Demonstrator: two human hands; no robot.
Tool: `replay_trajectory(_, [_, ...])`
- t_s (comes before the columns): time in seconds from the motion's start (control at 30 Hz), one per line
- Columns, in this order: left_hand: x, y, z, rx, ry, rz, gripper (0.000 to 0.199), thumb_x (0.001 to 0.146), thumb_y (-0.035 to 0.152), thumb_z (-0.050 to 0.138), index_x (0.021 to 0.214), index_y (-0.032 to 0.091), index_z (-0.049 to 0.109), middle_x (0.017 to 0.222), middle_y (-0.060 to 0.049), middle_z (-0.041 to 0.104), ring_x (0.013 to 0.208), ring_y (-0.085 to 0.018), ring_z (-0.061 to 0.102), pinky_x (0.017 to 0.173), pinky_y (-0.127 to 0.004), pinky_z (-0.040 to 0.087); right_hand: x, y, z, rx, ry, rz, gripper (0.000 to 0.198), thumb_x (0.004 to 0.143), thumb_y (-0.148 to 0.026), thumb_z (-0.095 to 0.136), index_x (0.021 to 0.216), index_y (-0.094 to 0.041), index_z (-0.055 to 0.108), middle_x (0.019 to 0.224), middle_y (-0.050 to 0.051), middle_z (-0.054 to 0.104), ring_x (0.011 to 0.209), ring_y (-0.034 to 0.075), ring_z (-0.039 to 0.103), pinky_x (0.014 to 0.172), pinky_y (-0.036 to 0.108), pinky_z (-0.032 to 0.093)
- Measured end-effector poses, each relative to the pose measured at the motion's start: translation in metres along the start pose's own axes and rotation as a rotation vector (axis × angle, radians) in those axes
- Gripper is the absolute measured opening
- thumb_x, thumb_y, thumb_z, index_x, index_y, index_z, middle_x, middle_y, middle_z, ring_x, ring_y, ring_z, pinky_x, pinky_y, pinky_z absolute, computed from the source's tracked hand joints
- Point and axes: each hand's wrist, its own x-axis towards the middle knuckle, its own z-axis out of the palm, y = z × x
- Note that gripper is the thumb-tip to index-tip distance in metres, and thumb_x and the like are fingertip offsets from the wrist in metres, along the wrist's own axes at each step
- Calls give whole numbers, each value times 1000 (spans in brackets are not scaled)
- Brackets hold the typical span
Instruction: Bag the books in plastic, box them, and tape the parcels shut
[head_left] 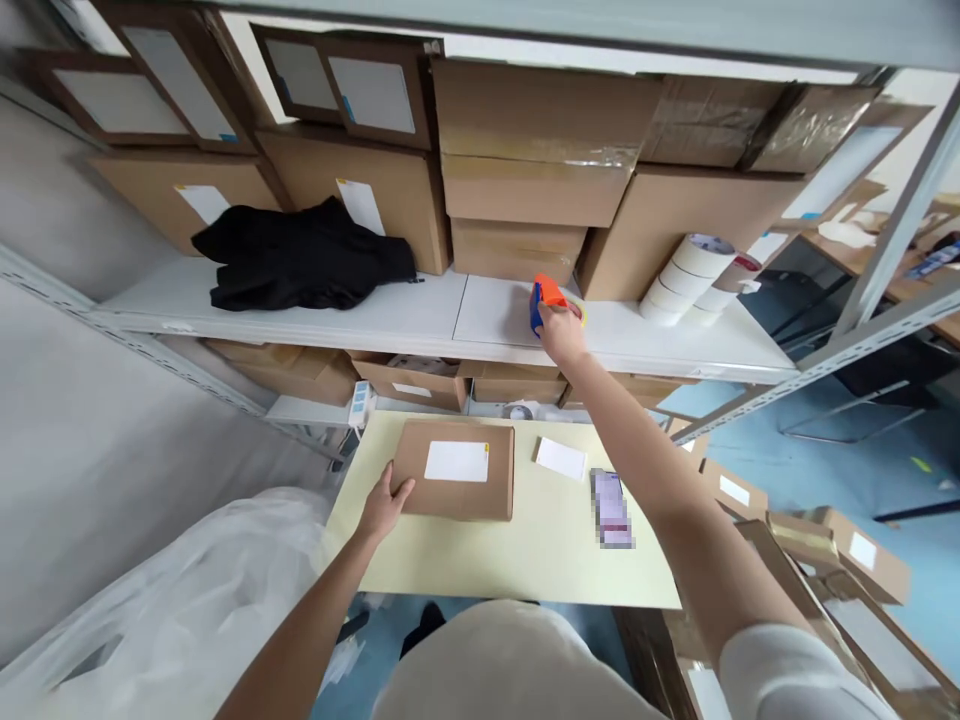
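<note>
A closed cardboard box (415, 452) with a white label (457, 461) lies flat on the pale yellow table. My left hand (384, 505) grips its left edge, thumb on the top face and fingers at the side. Stretched forward to the white shelf, my right hand (561, 332) is closed around an orange and blue tape dispenser (550, 291). Part of a yellow tape roll shows beside that hand, which hides the rest of the dispenser. To the right of the box are a stack of white labels or cards (561, 458) and a phone (613, 509) with a blurred screen.
Black cloth (307, 255) lies on the shelf (495, 318), with cardboard boxes (536, 190) stacked behind. Rolls of white tape (688, 278) stand at its right end. A power strip (360, 404) is behind the table (487, 565). Plastic wrap (195, 600) fills the lower left; more boxes (862, 550) lie at right.
</note>
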Motion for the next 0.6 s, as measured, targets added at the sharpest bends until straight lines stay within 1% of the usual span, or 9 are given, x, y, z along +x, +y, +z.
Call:
replay_trajectory(0.07, [-9, -4, 5, -38, -39, -37, 70, 86, 44, 50, 145, 9, 36, 139, -17, 53, 127, -28, 53, 105, -38, 44, 12, -2, 8, -20, -22, -38, 41, 82, -9, 52, 122, -2, 57, 107, 24, 66, 100, 31, 61, 90, 45, 47])
replay_trajectory(0.17, [-21, -8, 10, -103, -34, -82, 71, 87, 45, 48, 148, 10, 32, 145, -16, 47, 133, -28, 46, 110, -40, 38, 3, 0, 13, 12, 72, -135, 50, 84, -14, 53, 133, -5, 49, 127, 25, 57, 115, 33, 54, 100, 50, 41])
replay_trajectory(0.23, [-29, -11, 12, -157, -33, -105, 71, 88, 44, 49, 149, 13, 29, 148, -14, 43, 135, -26, 44, 111, -39, 36, -26, 6, 18, 87, 184, -182, 54, 86, -19, 52, 138, -10, 43, 142, 23, 44, 129, 34, 44, 106, 53, 35])
replay_trajectory(0.3, [-37, -18, 13, -225, -43, -124, 73, 88, 44, 49, 151, 15, 25, 152, -13, 38, 137, -25, 41, 112, -38, 36, -80, 13, 33, 211, 265, -158, 57, 88, -22, 48, 143, -15, 36, 149, 19, 35, 138, 32, 33, 110, 52, 33])
replay_trajectory(0.33, [-40, -23, 13, -263, -49, -140, 75, 88, 43, 50, 151, 15, 23, 153, -13, 35, 138, -25, 39, 112, -37, 36, -114, 15, 45, 284, 272, -100, 60, 87, -20, 46, 145, -17, 33, 149, 18, 36, 138, 30, 33, 111, 51, 33])
replay_trajectory(0.4, [-44, -35, 11, -339, -71, -174, 77, 88, 42, 50, 153, 15, 17, 155, -14, 29, 141, -24, 33, 111, -35, 36, -193, 14, 77, 430, 137, 26, 67, 83, -14, 43, 148, -18, 26, 143, 18, 43, 135, 28, 40, 111, 50, 35])
replay_trajectory(0.5, [-46, -48, 8, -417, -143, -171, 79, 87, 42, 52, 152, 13, 18, 156, -16, 27, 143, -24, 28, 110, -33, 37, -297, -10, 133, 603, -283, 234, 81, 77, -10, 44, 151, -14, 12, 142, 21, 43, 130, 29, 47, 108, 50, 39])
replay_trajectory(0.53, [-45, -50, 6, -444, -190, -142, 79, 85, 42, 54, 151, 13, 22, 154, -16, 32, 142, -24, 31, 109, -33, 38, -319, -24, 149, 642, -407, 261, 87, 75, -12, 51, 152, -13, 9, 147, 22, 37, 135, 30, 42, 109, 50, 37])
replay_trajectory(0.6, [-42, -47, 4, -513, -300, -65, 78, 82, 45, 58, 148, 13, 29, 146, -17, 45, 136, -26, 42, 105, -35, 42, -339, -53, 171, 695, -527, 279, 90, 74, -16, 57, 152, -14, 11, 150, 20, 34, 138, 31, 36, 111, 50, 35])
